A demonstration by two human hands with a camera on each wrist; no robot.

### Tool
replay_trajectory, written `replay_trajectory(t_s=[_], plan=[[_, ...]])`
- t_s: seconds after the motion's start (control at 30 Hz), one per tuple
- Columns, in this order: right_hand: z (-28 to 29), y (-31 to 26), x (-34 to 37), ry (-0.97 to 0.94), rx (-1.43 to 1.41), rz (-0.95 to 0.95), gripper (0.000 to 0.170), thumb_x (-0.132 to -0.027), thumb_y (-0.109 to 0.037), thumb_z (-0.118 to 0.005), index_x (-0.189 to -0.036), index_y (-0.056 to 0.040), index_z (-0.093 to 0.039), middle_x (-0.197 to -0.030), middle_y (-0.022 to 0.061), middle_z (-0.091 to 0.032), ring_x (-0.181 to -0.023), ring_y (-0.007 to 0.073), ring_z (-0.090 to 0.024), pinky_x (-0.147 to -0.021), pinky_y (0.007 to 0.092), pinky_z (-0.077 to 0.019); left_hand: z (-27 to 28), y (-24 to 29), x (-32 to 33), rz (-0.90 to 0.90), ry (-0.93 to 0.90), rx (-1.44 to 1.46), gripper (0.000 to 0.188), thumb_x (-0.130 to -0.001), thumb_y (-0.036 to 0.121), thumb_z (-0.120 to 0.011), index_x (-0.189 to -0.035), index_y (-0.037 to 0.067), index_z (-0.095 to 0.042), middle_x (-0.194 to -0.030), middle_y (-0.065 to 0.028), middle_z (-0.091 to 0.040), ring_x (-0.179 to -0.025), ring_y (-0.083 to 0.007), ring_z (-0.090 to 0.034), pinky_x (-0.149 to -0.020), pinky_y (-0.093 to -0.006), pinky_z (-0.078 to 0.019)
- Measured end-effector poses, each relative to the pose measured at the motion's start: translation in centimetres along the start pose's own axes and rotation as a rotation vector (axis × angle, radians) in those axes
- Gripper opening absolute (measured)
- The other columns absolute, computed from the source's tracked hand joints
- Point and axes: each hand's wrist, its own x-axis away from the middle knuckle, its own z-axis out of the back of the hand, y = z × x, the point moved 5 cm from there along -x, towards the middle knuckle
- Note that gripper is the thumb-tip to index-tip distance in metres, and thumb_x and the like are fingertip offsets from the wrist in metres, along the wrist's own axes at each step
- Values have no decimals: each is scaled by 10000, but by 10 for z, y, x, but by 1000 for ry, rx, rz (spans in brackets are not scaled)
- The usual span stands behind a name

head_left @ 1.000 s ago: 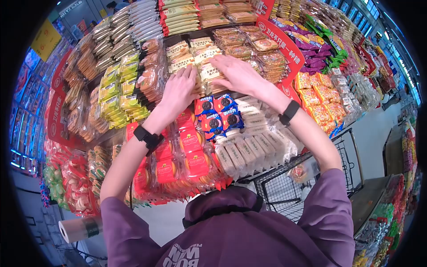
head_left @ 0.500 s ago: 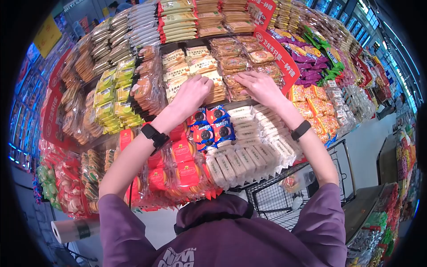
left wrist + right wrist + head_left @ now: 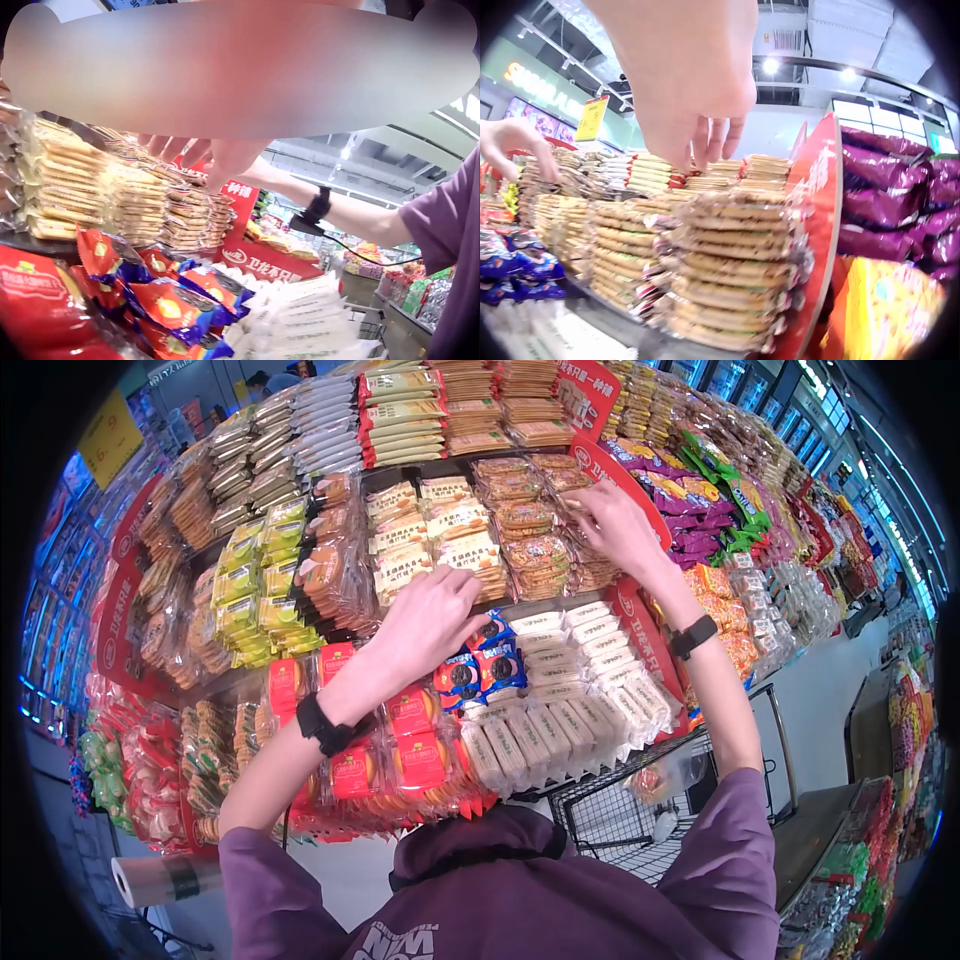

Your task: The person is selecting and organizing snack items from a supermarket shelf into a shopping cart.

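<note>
My left hand (image 3: 432,622) is loosely bent above the front of the cream-wrapped cracker packs (image 3: 468,558) and partly covers the blue chocolate sandwich cookie packs (image 3: 499,667). Nothing shows in its grasp. Farther right, my right hand (image 3: 620,532) reaches over the rightmost stacks of clear-wrapped round biscuits (image 3: 538,552), fingers relaxed and pointing down. In the right wrist view, its fingers (image 3: 716,139) hang above the tall biscuit stacks (image 3: 731,266), with no pack held. A blurred patch hides the top of the left wrist view.
White-wrapped bars (image 3: 555,730) and red cookie packs (image 3: 415,715) line the front. A red printed divider (image 3: 640,500) stands beside the right hand, with purple bags (image 3: 690,510) beyond it. Yellow packs (image 3: 245,585) lie left. A wire shopping cart (image 3: 620,800) stands at the front right.
My right hand has moved right across the biscuit stacks to the column by the red divider. The left hand has drawn back from the cream packs toward the blue cookie packs.
</note>
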Motion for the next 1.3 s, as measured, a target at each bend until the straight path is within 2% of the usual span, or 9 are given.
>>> replay_trajectory(t_s=[0.13,0.27,0.4,0.5,0.6,0.7,0.93,1.2,1.3], plan=[[-9,47,-15,-253,95,-2,375,-760,44,-626,-1125,-42,-633,-1024,153,-685,-1063,344,-602,-916,423,-510,15,17,21,22,-100,43,323,-897,263,-679,-1047,-13,-608,-1009,-160,-630,-986,-333,-607,-868,-419,-513],[-24,68,-21,-461,13,-125,539,-678,89,-695,-1189,-50,-591,-1152,141,-646,-1155,343,-559,-998,421,-475,18,18,35,26,-104,35,322,-891,269,-687,-1025,-15,-615,-992,-159,-637,-981,-333,-615,-869,-421,-512],[-27,71,-25,-486,-25,-100,559,-692,69,-740,-1212,-60,-580,-1169,142,-640,-1188,348,-539,-1024,420,-461,16,12,41,60,-130,57,310,-886,265,-691,-1011,-10,-622,-958,-156,-647,-957,-336,-624,-867,-421,-513],[-27,67,-24,-427,7,44,435,-791,-12,-721,-1207,-54,-602,-1127,173,-623,-1113,351,-566,-969,431,-476,15,9,43,50,-100,56,296,-879,259,-695,-995,-6,-628,-940,-148,-649,-940,-334,-628,-858,-420,-514],[-14,59,-25,-429,180,-28,351,-823,-57,-694,-1168,-42,-628,-1115,153,-631,-1037,330,-592,-902,425,-498,12,7,41,60,-131,75,287,-873,250,-698,-975,-9,-628,-935,-144,-645,-931,-328,-629,-843,-418,-514],[-7,53,-24,-260,299,157,229,-855,-98,-646,-1079,-50,-652,-961,130,-638,-997,301,-607,-853,411,-510,12,9,39,41,-106,76,280,-870,245,-695,-962,-10,-626,-912,-140,-636,-917,-320,-627,-830,-418,-512],[17,6,-22,-46,419,406,247,-792,-83,-622,-1037,-62,-652,-948,52,-674,-973,211,-609,-837,335,-508,5,13,31,4,-66,77,292,-882,246,-677,-987,-22,-630,-928,-133,-630,-908,-310,-626,-820,-414,-516],[11,-26,-29,145,216,455,255,-790,-67,-617,-1040,-92,-655,-970,13,-680,-952,201,-616,-844,332,-506,4,20,21,-1,-131,35,312,-895,261,-671,-1022,-23,-640,-952,-132,-643,-940,-301,-633,-837,-406,-519],[-3,-25,-29,84,146,388,262,-796,-74,-606,-1051,-102,-662,-942,17,-681,-936,201,-621,-838,333,-507,5,20,23,1,-118,37,314,-898,265,-669,-1021,-24,-642,-947,-132,-641,-937,-303,-631,-839,-404,-519]])
